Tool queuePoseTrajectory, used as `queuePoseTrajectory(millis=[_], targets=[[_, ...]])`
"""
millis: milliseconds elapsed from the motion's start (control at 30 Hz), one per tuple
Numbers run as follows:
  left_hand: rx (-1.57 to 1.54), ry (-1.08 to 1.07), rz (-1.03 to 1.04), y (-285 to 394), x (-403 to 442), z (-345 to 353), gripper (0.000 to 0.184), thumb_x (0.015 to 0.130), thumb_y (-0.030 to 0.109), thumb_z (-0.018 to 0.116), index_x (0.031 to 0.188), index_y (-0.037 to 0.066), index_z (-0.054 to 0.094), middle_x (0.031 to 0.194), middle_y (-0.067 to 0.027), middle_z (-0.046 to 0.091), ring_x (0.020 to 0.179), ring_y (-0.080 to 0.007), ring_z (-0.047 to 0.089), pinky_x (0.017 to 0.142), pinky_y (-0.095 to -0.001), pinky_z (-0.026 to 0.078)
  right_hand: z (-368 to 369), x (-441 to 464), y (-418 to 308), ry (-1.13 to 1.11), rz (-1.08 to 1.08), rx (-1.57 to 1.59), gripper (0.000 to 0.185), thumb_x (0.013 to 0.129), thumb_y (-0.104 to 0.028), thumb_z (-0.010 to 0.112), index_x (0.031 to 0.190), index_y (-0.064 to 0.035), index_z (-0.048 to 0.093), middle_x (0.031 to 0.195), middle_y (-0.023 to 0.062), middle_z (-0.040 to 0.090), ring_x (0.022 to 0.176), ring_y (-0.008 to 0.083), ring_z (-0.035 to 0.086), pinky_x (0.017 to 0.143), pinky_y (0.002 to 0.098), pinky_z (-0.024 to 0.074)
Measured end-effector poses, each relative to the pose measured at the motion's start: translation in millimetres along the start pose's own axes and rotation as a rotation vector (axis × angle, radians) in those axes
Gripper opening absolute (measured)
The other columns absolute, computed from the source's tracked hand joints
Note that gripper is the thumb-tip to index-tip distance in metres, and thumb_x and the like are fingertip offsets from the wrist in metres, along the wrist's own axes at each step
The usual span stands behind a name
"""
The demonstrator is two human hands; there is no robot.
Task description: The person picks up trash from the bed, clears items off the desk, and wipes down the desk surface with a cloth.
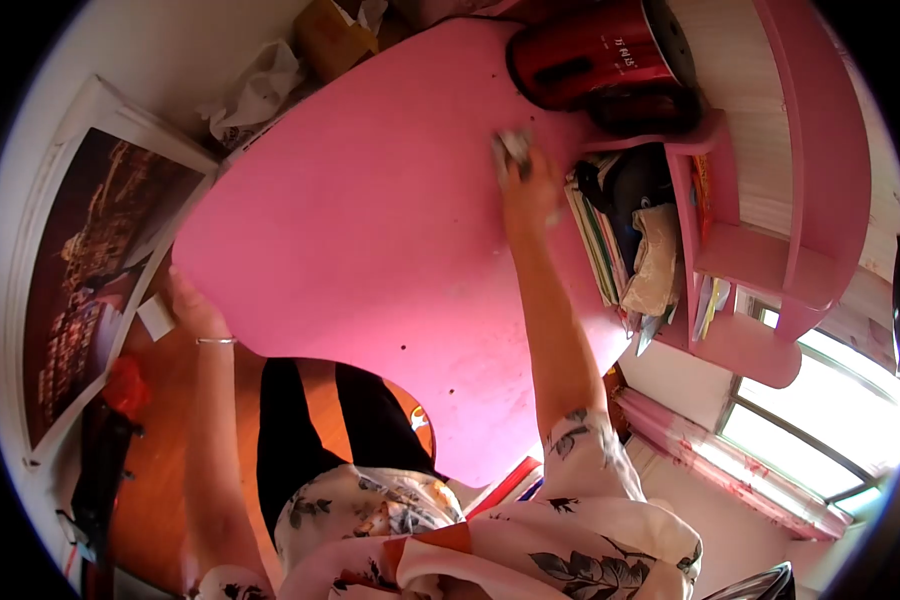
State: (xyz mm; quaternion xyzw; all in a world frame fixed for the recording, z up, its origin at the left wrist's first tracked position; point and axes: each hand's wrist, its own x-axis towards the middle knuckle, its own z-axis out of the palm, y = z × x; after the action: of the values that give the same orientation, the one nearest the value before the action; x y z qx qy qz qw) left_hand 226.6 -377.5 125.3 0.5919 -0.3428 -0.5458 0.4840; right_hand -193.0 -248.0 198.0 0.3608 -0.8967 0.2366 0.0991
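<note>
A pink desk (350, 200) with a curved front edge fills the middle of the view. Over its right side my right hand (532, 195) is closed on a crumpled cloth (513, 148), whitish and dark, at the desk surface; motion blurs both. My left hand (198, 308) rests at the desk's left edge, its fingers partly hidden by the rim, a bracelet on the wrist. Whether those fingers grip the edge I cannot make out. Just beyond the cloth, a red electric kettle (605, 55) lies near the back right corner.
Books (598, 240) and a dark bag (635, 185) fill the pink shelf unit (740, 255) at the right. A framed picture (100, 270) leans at the left. Behind the desk are a plastic bag (260, 90) and a cardboard box (332, 40). A window (805, 420) is at lower right.
</note>
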Motion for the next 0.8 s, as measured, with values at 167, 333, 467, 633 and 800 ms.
queuePoseTrajectory(millis=[167, 333, 467, 633, 800], targets=[[0.107, 0.068, -0.079, 7.7, -7.4, 4.3, 0.048, 0.098, 0.037, 0.036, 0.114, -0.005, 0.056, 0.107, -0.0109, 0.061, 0.093, -0.0188, 0.058, 0.084, -0.0298, 0.046, -84.6, -176.0, 13.0, -0.083, 0.049, -0.188, 0.021, 0.071, -0.011, 0.064, 0.089, -0.0033, 0.055, 0.093, 0.0162, 0.052, 0.089, 0.0354, 0.049, 0.073, 0.0438, 0.0396], [0.074, 0.031, -0.046, 9.0, -7.0, 5.7, 0.052, 0.098, 0.039, 0.035, 0.115, -0.005, 0.055, 0.109, -0.0115, 0.06, 0.095, -0.0196, 0.058, 0.085, -0.0307, 0.046, -69.6, -182.8, -35.5, -0.204, -0.071, -0.04, 0.03, 0.063, -0.01, 0.067, 0.09, -0.0045, 0.055, 0.094, 0.0182, 0.051, 0.09, 0.0386, 0.047, 0.077, 0.0483, 0.0384], [0.14, 0.017, -0.082, 14.8, -6.2, 2.1, 0.053, 0.099, 0.039, 0.029, 0.117, -0.005, 0.053, 0.109, -0.0116, 0.06, 0.097, -0.0203, 0.058, 0.086, -0.0311, 0.046, 12.3, -32.5, -82.0, -0.041, -0.248, -0.048, 0.032, 0.068, -0.02, 0.071, 0.094, -0.0074, 0.06, 0.091, 0.0136, 0.056, 0.086, 0.0328, 0.051, 0.075, 0.0445, 0.0412], [0.214, -0.043, -0.09, 21.5, -5.1, 4.5, 0.054, 0.099, 0.039, 0.026, 0.118, -0.005, 0.052, 0.109, -0.0117, 0.061, 0.096, -0.0216, 0.058, 0.086, -0.0311, 0.047, 29.9, -0.7, -93.8, -0.033, -0.293, 0.083, 0.029, 0.071, -0.023, 0.067, 0.094, -0.0074, 0.059, 0.091, 0.0161, 0.057, 0.089, 0.034, 0.052, 0.078, 0.0449, 0.0412], [0.37, 0.097, -0.175, 34.1, -12.0, 18.5, 0.053, 0.1, 0.036, 0.024, 0.116, -0.005, 0.053, 0.106, -0.0119, 0.061, 0.093, -0.0233, 0.059, 0.084, -0.0323, 0.048, -66.4, -183.7, -45.7, -0.265, -0.351, 0.169, 0.025, 0.06, -0.015, 0.071, 0.084, -0.0119, 0.063, 0.083, 0.0096, 0.055, 0.08, 0.0303, 0.054, 0.075, 0.0427, 0.0427]])
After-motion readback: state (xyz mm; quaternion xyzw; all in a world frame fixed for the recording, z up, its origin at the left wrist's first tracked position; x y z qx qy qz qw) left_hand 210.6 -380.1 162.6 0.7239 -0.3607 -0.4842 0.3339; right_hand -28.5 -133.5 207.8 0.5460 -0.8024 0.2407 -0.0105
